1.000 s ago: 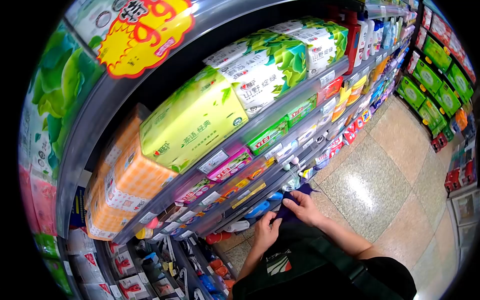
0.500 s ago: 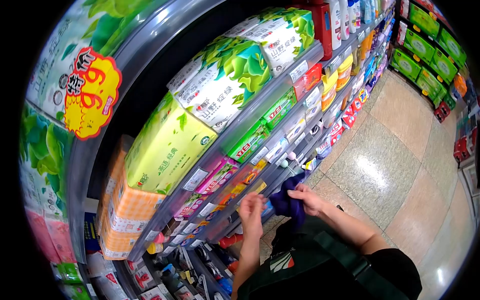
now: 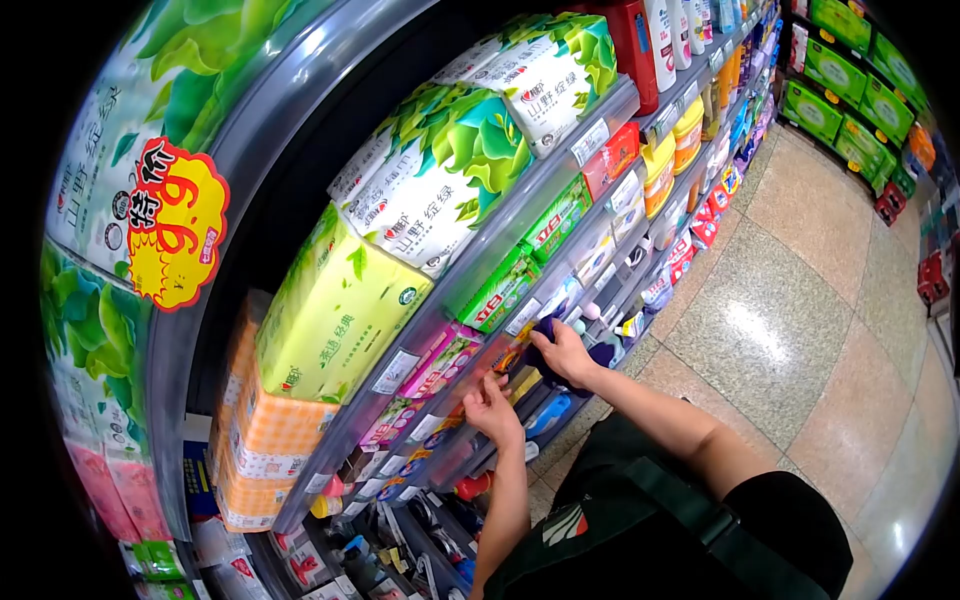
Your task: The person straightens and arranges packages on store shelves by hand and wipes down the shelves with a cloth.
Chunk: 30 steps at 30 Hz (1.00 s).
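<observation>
My right hand (image 3: 565, 357) is closed around a dark purple cloth (image 3: 602, 353) and holds it against the shelf front. Part of the cloth shows past the fingertips and part hangs beyond the hand. Below and to the left, my left hand (image 3: 494, 412) is at the shelf edge, its fingers loosely bent and apart with nothing visible in them. Beside it are a pink-and-green soap pack (image 3: 440, 358) and shelf price tags. A green soap pack (image 3: 500, 288) lies on the shelf above my hands.
Large tissue packs (image 3: 345, 310) fill the upper shelf, with orange checked packs (image 3: 280, 425) at the left. Shampoo bottles (image 3: 660, 45) stand farther along. A yellow price sign (image 3: 178, 225) hangs at the left. Tiled floor (image 3: 750, 330) runs to the right, towards green packs (image 3: 835, 80).
My right hand has carried the purple cloth up and left, from in front of my body to the shelf. My left hand has shifted slightly towards the shelf edge, apart from the cloth.
</observation>
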Tool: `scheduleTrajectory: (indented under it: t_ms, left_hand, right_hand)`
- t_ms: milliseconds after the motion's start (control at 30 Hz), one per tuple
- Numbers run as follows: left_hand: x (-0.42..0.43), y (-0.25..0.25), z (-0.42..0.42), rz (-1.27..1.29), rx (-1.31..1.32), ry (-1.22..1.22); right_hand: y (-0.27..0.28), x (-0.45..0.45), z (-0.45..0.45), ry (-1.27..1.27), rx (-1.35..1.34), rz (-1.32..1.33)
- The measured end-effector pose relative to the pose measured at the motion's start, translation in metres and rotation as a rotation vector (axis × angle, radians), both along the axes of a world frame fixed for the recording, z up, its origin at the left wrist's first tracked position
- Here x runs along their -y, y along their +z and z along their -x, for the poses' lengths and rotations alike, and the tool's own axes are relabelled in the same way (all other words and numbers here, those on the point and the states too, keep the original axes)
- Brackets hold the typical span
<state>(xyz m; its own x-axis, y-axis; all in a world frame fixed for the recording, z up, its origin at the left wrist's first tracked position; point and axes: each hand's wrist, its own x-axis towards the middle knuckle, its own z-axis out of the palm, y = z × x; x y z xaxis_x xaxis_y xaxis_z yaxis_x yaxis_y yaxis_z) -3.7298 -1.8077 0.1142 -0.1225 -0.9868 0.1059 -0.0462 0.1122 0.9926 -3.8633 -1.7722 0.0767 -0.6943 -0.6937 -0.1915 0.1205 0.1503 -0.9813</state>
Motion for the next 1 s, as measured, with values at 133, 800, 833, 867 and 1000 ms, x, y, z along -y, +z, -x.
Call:
scheduleTrajectory:
  t_ms: [133,800,833,867,1000]
  left_hand:
    - [0.008,-0.006,0.001,-0.04,-0.032,0.001]
    - [0.008,-0.02,-0.012,-0.039,0.055,-0.037]
    - [0.004,-0.025,-0.016,-0.079,0.076,-0.044]
    - [0.0,-0.031,-0.019,-0.083,0.074,-0.055]
    - [-0.007,-0.033,-0.017,-0.101,0.156,-0.11]
  right_hand:
    - [0.017,-0.007,0.004,-0.019,-0.062,0.068]
    - [0.004,-0.024,-0.013,-0.12,-0.218,-0.039]
    - [0.001,-0.03,-0.015,-0.14,-0.203,-0.008]
    - [-0.002,-0.032,-0.016,-0.139,-0.201,-0.009]
    - [-0.014,-0.026,-0.025,0.071,-0.222,0.008]
